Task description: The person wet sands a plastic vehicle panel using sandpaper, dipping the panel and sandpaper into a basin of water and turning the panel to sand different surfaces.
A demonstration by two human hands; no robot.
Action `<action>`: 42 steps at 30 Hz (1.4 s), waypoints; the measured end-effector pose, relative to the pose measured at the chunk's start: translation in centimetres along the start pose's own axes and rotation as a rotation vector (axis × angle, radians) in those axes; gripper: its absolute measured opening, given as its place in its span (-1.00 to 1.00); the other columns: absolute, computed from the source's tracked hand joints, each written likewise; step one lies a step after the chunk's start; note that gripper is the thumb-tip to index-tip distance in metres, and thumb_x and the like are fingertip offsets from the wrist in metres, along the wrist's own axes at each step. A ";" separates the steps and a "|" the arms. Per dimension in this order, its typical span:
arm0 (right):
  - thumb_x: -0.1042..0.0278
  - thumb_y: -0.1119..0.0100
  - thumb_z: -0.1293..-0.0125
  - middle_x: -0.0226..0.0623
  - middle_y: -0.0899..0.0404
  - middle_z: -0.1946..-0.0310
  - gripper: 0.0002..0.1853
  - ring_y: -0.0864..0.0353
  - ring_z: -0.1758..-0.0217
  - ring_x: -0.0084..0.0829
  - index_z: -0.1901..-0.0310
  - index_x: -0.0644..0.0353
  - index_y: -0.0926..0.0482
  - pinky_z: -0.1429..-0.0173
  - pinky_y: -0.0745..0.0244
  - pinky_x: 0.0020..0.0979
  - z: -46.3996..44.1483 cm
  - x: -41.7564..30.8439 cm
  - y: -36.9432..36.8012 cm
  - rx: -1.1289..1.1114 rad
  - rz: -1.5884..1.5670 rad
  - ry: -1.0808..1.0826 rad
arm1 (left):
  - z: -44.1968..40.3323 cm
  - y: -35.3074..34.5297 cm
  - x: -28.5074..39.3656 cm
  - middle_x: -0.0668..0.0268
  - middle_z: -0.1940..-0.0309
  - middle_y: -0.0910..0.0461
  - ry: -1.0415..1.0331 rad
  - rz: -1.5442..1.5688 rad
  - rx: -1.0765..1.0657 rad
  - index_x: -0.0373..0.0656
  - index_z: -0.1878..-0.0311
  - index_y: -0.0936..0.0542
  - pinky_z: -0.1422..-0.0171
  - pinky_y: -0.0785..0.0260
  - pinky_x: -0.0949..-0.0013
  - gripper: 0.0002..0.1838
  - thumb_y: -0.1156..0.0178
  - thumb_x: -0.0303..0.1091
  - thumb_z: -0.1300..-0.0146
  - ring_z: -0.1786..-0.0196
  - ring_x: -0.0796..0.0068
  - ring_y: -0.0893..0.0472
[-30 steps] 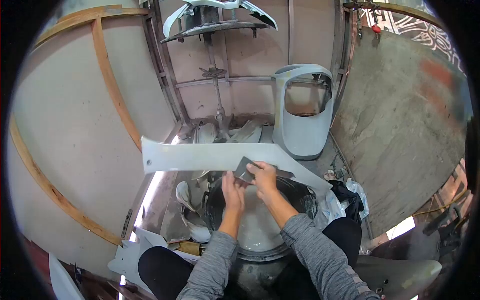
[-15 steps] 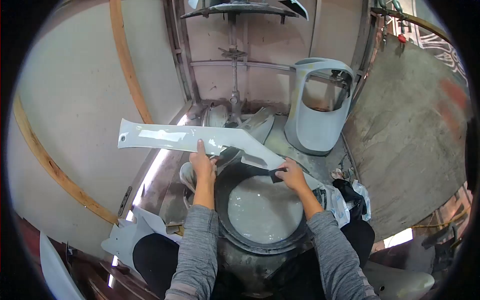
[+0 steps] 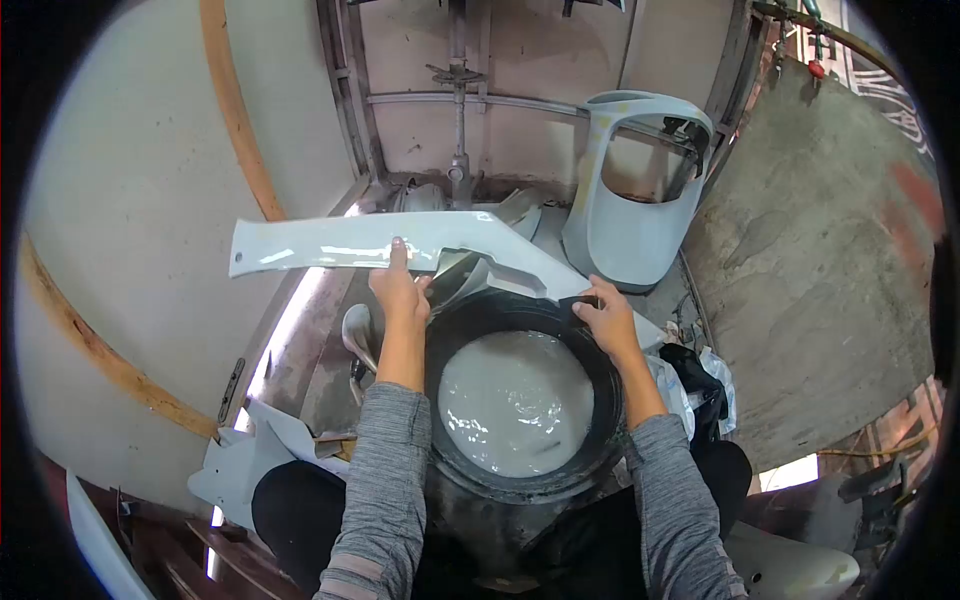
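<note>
A long, glossy white vehicle body panel point(image 3: 330, 243) lies across the view above a black tub point(image 3: 607, 395). My left hand point(image 3: 400, 297) grips its lower edge near the middle, thumb on the front face and fingers behind. Near the panel's right end, my right hand point(image 3: 612, 322) pinches a small black sheet point(image 3: 571, 307) that looks like sandpaper, held at the panel's lower edge. Whether this hand also grips the panel is unclear. Cloudy whitish water point(image 3: 515, 400) fills much of the tub, with bright ripples on its surface.
A large pale grey shell point(image 3: 630, 240) stands at the back right beside a leaning board point(image 3: 810, 280). Plastic bags point(image 3: 700, 390) lie right of the tub. Pale parts point(image 3: 245, 465) sit by my left knee, and a metal stand point(image 3: 458, 120) rises behind the panel.
The view has tilted slightly downward. The panel and both hands sit higher in view, and my right hand with the black sheet has shifted a little right along the panel's edge.
</note>
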State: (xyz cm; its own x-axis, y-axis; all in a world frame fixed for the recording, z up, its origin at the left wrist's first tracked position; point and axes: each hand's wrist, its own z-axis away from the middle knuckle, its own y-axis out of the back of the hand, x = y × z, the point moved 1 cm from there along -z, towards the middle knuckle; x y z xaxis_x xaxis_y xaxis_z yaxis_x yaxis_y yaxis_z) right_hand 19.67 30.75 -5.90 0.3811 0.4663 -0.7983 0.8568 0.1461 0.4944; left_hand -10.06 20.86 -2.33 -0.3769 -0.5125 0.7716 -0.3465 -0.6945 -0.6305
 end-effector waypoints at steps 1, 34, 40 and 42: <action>0.34 -0.40 -0.02 0.17 -0.47 -0.28 -0.71 -0.46 -0.33 0.05 0.20 0.26 -0.70 -0.41 -0.31 -0.14 -0.2 0.7 0.3 0.017 -0.046 -0.023 | -0.4 0.3 -0.2 0.25 0.08 -0.61 0.035 -0.006 0.060 -0.23 -0.11 -0.49 0.35 -0.46 0.19 -0.67 -0.23 -0.26 -0.40 0.13 0.32 -0.63; 0.52 -0.20 -0.25 -0.09 -0.63 0.07 -0.69 -0.67 0.11 -0.19 -0.04 0.33 -0.57 0.08 -0.67 -0.09 14.3 21.3 -12.4 0.139 -0.254 -1.130 | -1.6 -1.6 -0.9 0.28 -0.10 -0.50 -0.023 0.090 -0.477 -0.04 -0.35 -0.27 -0.05 -0.54 0.20 -0.49 -0.16 -0.52 -0.40 -0.09 0.36 -0.59; 0.43 -0.13 -0.29 0.02 -0.61 -0.05 -0.64 -0.68 0.03 -0.12 -0.11 0.31 -0.57 0.05 -0.62 0.01 19.6 36.6 -16.2 -0.308 -0.091 -1.284 | -1.5 -3.8 0.0 0.25 -0.06 -0.53 -0.080 -0.075 -0.511 -0.10 -0.27 -0.30 -0.04 -0.61 0.21 -0.58 -0.17 -0.40 -0.43 -0.02 0.36 -0.63; 0.45 -0.04 -0.34 0.01 -0.60 0.01 -0.67 -0.65 0.08 -0.07 -0.11 0.27 -0.55 0.12 -0.62 0.17 20.4 37.4 -16.2 -0.124 -0.564 -1.335 | -1.6 -4.0 0.2 0.25 -0.05 -0.53 -0.053 -0.061 -0.535 -0.09 -0.26 -0.31 -0.04 -0.61 0.20 -0.60 -0.16 -0.38 -0.43 -0.02 0.36 -0.63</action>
State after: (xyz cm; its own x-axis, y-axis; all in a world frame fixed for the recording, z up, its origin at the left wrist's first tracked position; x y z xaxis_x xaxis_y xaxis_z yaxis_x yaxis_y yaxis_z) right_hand 27.18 28.03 -50.79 0.1028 -0.8097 -0.5777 0.9904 0.1375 -0.0164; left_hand -10.11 24.31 0.24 -0.3034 -0.5137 0.8025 -0.7608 -0.3766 -0.5286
